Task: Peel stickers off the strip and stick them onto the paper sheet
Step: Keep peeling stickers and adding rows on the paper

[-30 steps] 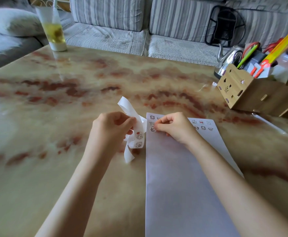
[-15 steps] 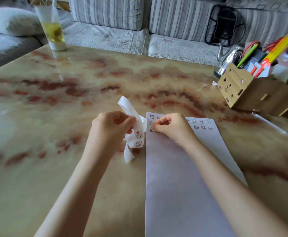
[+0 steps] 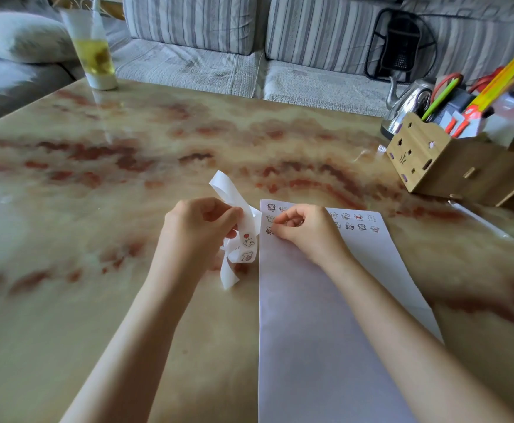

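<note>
The paper sheet (image 3: 325, 331) lies flat on the marbled surface (image 3: 97, 239), its long axis running from the person's near side away toward the sofa (image 3: 194, 22), leaning a little to the right as it nears the viewer. It is plain white. Two short rows of small cartoon stickers (image 3: 357, 221) run along its far end, and most of its length is bare.

The strip (image 3: 249, 248) is just left of the sheet's far left corner, held above the surface. It is a narrow white ribbon of backing, looped and twisted: one tail curls up and away, the other hangs down toward the surface. Two animal stickers sit on the part facing the camera, the upper one with a red heart above it.

The left hand (image 3: 194, 233) grips the strip, its fingers curled round the ribbon and the thumb against it, the forearm reaching in from the lower left. The right hand (image 3: 310, 233) rests on the far left part of the sheet, knuckles up, fingers curled under. Its thumb and forefinger tips meet at a small sticker (image 3: 269, 230) by the sheet's left edge — whether they pinch it or merely press it down cannot be told. The right forearm crosses the sheet diagonally.

At the far left stands a cup (image 3: 95, 53) of yellowish drink; at the right, a wooden box (image 3: 450, 169) of pens and scissors, and a kettle (image 3: 408, 100) behind it.
</note>
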### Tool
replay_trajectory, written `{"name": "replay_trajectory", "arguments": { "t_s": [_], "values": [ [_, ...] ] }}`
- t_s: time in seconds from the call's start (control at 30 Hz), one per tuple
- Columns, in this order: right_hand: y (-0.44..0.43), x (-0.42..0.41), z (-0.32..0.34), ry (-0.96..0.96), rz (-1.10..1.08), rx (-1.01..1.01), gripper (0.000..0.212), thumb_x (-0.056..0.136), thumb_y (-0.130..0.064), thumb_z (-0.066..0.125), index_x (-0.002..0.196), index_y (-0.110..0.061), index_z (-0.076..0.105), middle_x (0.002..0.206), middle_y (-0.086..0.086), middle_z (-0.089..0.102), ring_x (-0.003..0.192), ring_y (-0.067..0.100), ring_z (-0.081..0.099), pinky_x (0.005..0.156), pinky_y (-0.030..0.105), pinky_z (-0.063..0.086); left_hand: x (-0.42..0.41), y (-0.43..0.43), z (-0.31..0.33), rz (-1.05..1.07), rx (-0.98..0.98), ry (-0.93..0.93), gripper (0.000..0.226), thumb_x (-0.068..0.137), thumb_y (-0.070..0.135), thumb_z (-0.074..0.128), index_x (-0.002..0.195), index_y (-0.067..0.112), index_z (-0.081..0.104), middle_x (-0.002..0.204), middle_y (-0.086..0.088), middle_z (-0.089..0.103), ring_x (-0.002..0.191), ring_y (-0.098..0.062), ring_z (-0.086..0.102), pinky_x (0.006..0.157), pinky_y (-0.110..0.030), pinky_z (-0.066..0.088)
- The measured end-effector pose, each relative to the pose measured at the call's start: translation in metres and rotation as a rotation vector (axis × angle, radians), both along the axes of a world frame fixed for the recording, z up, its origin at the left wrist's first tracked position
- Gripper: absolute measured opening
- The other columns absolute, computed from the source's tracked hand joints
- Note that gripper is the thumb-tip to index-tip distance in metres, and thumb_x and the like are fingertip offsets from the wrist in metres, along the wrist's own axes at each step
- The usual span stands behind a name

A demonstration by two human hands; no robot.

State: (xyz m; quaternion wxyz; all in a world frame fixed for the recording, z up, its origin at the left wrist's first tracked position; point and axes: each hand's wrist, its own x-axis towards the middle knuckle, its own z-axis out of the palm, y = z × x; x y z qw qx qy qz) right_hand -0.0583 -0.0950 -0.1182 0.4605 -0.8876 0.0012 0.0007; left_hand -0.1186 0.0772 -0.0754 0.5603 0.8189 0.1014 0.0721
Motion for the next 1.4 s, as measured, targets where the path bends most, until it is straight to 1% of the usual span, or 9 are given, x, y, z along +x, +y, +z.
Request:
{"name": "replay_trajectory", "arguments": {
  "t_s": [0.07, 0.33, 0.53, 0.83, 1.0, 1.1, 1.17, 1.27, 1.4],
  "values": [
    [-0.001, 0.002, 0.001, 0.019, -0.006, -0.005, 0.025, 0.075, -0.02, 0.077, 0.09, -0.022, 0.057, 0.067, -0.009, 0.054, 0.058, 0.006, 0.05, 0.057, 0.025, 0.037, 0.0, 0.0, 0.001, -0.002, -0.002, 0.002, 0.015, 0.085, 0.023, 0.062, 0.073, 0.02, 0.071, 0.065, 0.003, 0.07, 0.043, -0.001, 0.049, 0.039, -0.012, 0.039],
    [-0.001, 0.005, 0.0, 0.009, -0.01, -0.05, 0.024, 0.076, -0.031, 0.078, 0.086, -0.021, 0.058, 0.07, -0.009, 0.055, 0.062, 0.008, 0.05, 0.058, 0.026, 0.037, -0.003, -0.002, 0.004, 0.0, -0.006, 0.007, 0.014, 0.085, 0.022, 0.062, 0.074, 0.018, 0.071, 0.067, 0.001, 0.07, 0.047, -0.006, 0.05, 0.036, -0.011, 0.037],
    [-0.002, 0.001, -0.004, -0.045, 0.026, -0.114, 0.008, 0.084, -0.025, 0.066, 0.086, -0.026, 0.059, 0.071, -0.011, 0.055, 0.065, 0.006, 0.05, 0.063, 0.027, 0.037, -0.003, -0.001, 0.003, -0.004, -0.017, 0.002, 0.015, 0.084, 0.022, 0.062, 0.073, 0.019, 0.071, 0.064, 0.003, 0.069, 0.042, 0.001, 0.048, 0.038, -0.012, 0.039],
    [0.002, -0.008, -0.004, -0.108, 0.022, -0.117, 0.004, 0.083, -0.024, 0.069, 0.084, -0.024, 0.065, 0.07, -0.013, 0.056, 0.063, 0.002, 0.049, 0.06, 0.023, 0.037, 0.0, -0.002, 0.002, -0.006, 0.008, -0.008, 0.014, 0.084, 0.025, 0.062, 0.074, 0.02, 0.071, 0.065, 0.003, 0.07, 0.051, -0.006, 0.056, 0.046, -0.013, 0.045],
    [0.002, -0.027, 0.024, -0.259, 0.097, 0.084, 0.01, 0.089, -0.026, 0.062, 0.084, -0.019, 0.066, 0.077, -0.007, 0.067, 0.066, 0.007, 0.053, 0.063, 0.02, 0.041, 0.001, -0.001, 0.002, -0.001, -0.088, -0.016, 0.014, 0.085, 0.022, 0.063, 0.078, 0.015, 0.072, 0.067, 0.0, 0.073, 0.055, -0.007, 0.064, 0.049, -0.017, 0.048],
    [0.009, -0.045, 0.037, -0.206, 0.244, 0.251, 0.005, 0.089, -0.024, 0.065, 0.085, -0.021, 0.067, 0.081, -0.005, 0.071, 0.074, 0.013, 0.061, 0.069, 0.021, 0.046, 0.001, -0.001, 0.003, 0.01, -0.134, -0.051, 0.015, 0.087, 0.019, 0.062, 0.078, 0.011, 0.071, 0.067, -0.001, 0.072, 0.054, -0.006, 0.065, 0.047, -0.015, 0.046],
    [0.013, -0.051, 0.038, -0.17, 0.272, 0.317, 0.004, 0.084, -0.021, 0.071, 0.086, -0.021, 0.067, 0.082, -0.006, 0.071, 0.075, 0.008, 0.062, 0.072, 0.024, 0.049, 0.0, -0.002, 0.004, 0.005, -0.143, -0.073, 0.015, 0.088, 0.018, 0.062, 0.078, 0.011, 0.071, 0.064, 0.002, 0.071, 0.05, -0.002, 0.063, 0.045, -0.013, 0.044],
    [0.017, -0.051, 0.037, -0.177, 0.253, 0.348, 0.009, 0.081, -0.019, 0.074, 0.086, -0.021, 0.068, 0.082, -0.008, 0.07, 0.079, 0.009, 0.063, 0.07, 0.023, 0.05, 0.0, -0.001, 0.004, -0.001, -0.173, -0.08, 0.016, 0.089, 0.019, 0.061, 0.078, 0.013, 0.071, 0.061, 0.006, 0.071, 0.053, -0.002, 0.065, 0.046, -0.015, 0.047],
    [0.023, -0.048, 0.037, -0.17, 0.233, 0.401, 0.013, 0.08, -0.011, 0.074, 0.084, -0.021, 0.067, 0.073, -0.012, 0.067, 0.067, 0.001, 0.058, 0.063, 0.016, 0.044, 0.0, 0.001, 0.005, -0.016, -0.212, -0.088, 0.017, 0.09, 0.018, 0.06, 0.081, 0.008, 0.071, 0.066, 0.003, 0.073, 0.06, -0.009, 0.069, 0.057, -0.024, 0.055]
  ]
}}
